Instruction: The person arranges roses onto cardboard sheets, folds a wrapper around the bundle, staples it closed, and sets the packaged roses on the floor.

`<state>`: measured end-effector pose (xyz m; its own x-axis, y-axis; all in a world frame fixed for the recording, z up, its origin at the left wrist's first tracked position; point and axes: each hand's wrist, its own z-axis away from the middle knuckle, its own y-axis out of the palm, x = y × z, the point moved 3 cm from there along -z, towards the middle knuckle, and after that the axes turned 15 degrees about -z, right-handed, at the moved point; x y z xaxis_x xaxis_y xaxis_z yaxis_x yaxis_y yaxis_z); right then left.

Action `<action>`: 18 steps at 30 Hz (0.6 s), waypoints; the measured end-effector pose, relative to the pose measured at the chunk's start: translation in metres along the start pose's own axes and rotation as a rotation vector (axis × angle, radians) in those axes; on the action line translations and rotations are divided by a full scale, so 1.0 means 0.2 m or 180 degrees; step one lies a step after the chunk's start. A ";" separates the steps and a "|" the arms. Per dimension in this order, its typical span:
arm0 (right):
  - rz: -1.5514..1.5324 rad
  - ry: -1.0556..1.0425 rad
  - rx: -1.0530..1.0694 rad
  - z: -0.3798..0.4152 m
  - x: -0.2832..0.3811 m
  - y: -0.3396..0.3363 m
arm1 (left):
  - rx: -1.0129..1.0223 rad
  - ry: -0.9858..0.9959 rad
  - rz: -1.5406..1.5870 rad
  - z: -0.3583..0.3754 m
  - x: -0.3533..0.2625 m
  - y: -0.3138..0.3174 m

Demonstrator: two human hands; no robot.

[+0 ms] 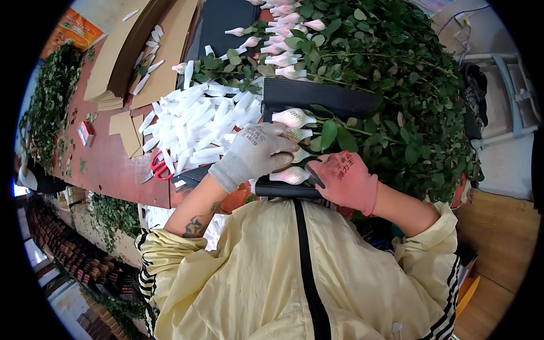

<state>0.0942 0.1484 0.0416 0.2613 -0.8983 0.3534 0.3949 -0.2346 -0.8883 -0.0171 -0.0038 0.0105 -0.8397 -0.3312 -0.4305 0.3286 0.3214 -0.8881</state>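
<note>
The near part of the worktable is hidden by a pale yellow jacket with black stripes, and the fingertips of both hands are partly concealed by the buds, so the exact grip is hard to make out. A pale pink rosebud wrapped in white net sleeve is shown lying on a black corrugated sheet at the near edge, its green leafy stem running right into a large heap of green rose foliage. Further sleeved buds are stacked just beyond it. The left hand in a grey knitted glove is seen curled, fingers bent down over the buds and touching them. The right hand in a red coated glove is closed loosely, its fingers pressed against the base of the near bud. A pile of loose white net sleeves is spread to the left, with red-handled scissors beside it on the reddish-brown tabletop.
</note>
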 end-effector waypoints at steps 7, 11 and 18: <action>-0.0261 -0.0238 -0.0196 -0.08 -0.01 0.08 | -0.0147 0.0099 0.0056 0.01 0.00 -0.01; -0.0319 -0.0258 0.0046 -0.09 -0.04 0.11 | -0.0023 -0.0778 0.0055 0.15 -0.05 -0.20; -0.0193 -0.0378 0.0111 -0.09 -0.04 0.11 | 0.1094 -0.0662 0.0179 0.21 -0.02 -0.03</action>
<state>0.0852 0.1434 0.0152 0.3376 -0.8320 0.4402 0.4429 -0.2723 -0.8542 0.0025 -0.0411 0.0098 -0.7224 -0.5054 -0.4719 0.5265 0.0403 -0.8492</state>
